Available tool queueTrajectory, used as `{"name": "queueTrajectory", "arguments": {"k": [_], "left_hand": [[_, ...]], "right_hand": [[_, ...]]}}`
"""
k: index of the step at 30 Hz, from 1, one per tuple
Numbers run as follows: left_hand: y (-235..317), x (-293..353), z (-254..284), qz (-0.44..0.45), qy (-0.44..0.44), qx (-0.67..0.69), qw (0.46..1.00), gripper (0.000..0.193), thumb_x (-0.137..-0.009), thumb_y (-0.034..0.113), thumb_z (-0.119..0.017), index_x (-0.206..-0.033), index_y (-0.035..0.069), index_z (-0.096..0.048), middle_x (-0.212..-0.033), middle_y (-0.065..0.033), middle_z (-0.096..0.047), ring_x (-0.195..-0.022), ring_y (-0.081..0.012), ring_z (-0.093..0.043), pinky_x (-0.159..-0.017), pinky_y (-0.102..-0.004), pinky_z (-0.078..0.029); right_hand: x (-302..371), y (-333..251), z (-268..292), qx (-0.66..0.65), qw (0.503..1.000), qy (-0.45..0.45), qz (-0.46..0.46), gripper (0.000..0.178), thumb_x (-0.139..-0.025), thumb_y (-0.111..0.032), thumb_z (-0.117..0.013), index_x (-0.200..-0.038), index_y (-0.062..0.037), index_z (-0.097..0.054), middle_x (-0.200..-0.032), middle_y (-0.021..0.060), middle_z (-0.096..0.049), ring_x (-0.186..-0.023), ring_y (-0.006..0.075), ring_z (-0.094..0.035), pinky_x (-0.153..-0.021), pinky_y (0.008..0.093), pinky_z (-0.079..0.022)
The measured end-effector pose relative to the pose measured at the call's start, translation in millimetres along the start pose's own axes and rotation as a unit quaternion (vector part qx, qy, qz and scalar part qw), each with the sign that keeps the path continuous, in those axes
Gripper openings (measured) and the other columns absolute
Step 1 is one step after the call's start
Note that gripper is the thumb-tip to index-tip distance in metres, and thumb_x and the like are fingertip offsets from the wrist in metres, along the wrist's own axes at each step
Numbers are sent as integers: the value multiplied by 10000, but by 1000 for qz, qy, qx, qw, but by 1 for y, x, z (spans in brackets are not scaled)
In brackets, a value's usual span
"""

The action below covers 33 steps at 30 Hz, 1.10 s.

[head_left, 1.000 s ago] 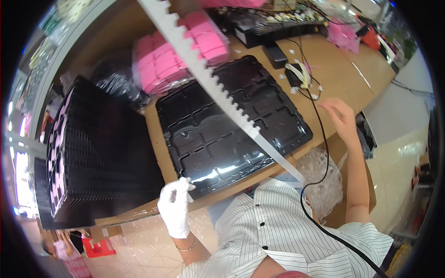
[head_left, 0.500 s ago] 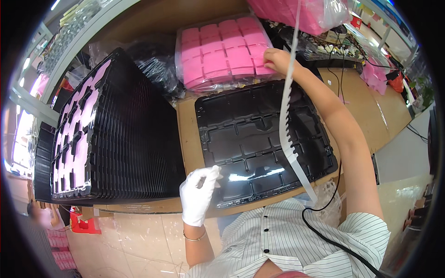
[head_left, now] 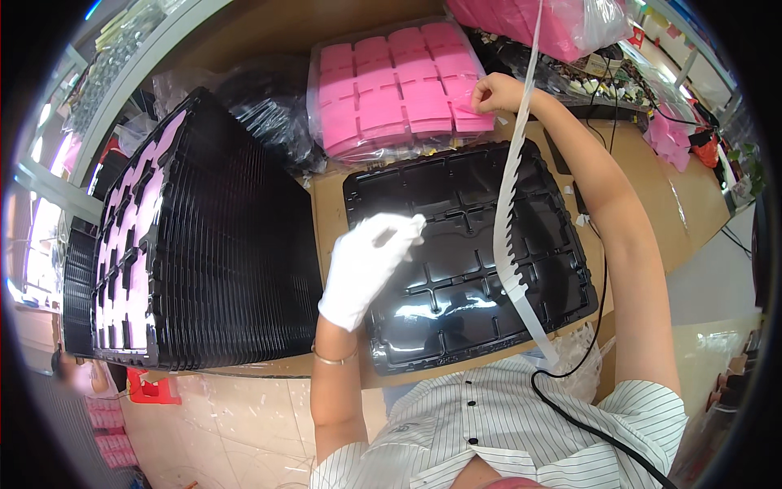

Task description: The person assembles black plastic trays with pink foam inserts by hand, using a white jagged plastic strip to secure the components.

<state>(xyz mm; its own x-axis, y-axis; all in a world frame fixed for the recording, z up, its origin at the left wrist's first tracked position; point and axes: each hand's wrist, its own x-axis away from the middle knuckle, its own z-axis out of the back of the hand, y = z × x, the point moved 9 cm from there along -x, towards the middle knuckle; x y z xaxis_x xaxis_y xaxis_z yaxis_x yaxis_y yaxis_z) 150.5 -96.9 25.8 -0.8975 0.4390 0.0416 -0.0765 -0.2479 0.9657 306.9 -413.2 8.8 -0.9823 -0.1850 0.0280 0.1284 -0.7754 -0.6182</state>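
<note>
A black plastic tray [head_left: 456, 244] with moulded compartments lies in front of me. Over its left part hovers my left hand [head_left: 362, 265] in a white glove, thumb and fingertips closed in a pinch; whatever is between them, if anything, is too small to make out. Beyond the tray's far edge, rows of pink sheets [head_left: 383, 77] rest in a clear plastic tray. My bare right hand [head_left: 498, 94] reaches to their right side, its fingers closed on the edge of a pink sheet [head_left: 466, 107], whose corner is slightly lifted.
At left stands a tall stack of black trays [head_left: 236, 244] with pink pieces in the end one. A white toothed strip [head_left: 505, 236] crosses above the tray. Black plastic wrap [head_left: 265, 114] lies behind the stack, a pink bag [head_left: 546, 28] at the far right.
My left hand has moved forward and right, from the tray's near left edge to above it. The right hand has shifted slightly right, staying at the edge of the pink sheets.
</note>
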Motion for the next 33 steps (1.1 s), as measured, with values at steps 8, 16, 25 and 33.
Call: {"name": "queueTrajectory", "arguments": {"k": [8,16,25,33], "left_hand": [[-1,-35,-29,-2,-48,69,996,207,-882,214,-696,-954,20,-690,-823,-43,-669,-658,-71,-569,-617,-208,-464],[-6,-43,-32,0,-44,47,998,197,-895,202,-679,-941,11,-684,-840,-50,-662,-685,-91,-580,-651,-220,-470],[4,-55,-33,-31,-34,10,999,222,-892,255,-679,-934,38,-704,-777,-40,-677,-680,-88,-602,-688,-231,-492],[39,-125,-100,-470,72,-446,759,475,-864,232,-617,-1269,23,-486,-1262,-169,-573,-1188,-344,-534,-1076,-469,-324]], "right_hand": [[2,-4,-5,50,997,9,60,139,-736,-107,-762,-800,-19,-677,-772,65,-663,-731,168,-635,-682,303,-501],[18,-32,-1,81,976,113,170,220,-748,-138,-752,-885,-16,-630,-821,115,-658,-777,237,-644,-724,336,-508],[9,-23,1,101,979,80,157,172,-747,-133,-733,-834,-12,-647,-820,97,-636,-759,222,-618,-736,324,-507],[34,-59,36,-48,924,352,144,104,-850,-137,-648,-906,-52,-632,-882,48,-632,-800,135,-566,-725,272,-460]]}}
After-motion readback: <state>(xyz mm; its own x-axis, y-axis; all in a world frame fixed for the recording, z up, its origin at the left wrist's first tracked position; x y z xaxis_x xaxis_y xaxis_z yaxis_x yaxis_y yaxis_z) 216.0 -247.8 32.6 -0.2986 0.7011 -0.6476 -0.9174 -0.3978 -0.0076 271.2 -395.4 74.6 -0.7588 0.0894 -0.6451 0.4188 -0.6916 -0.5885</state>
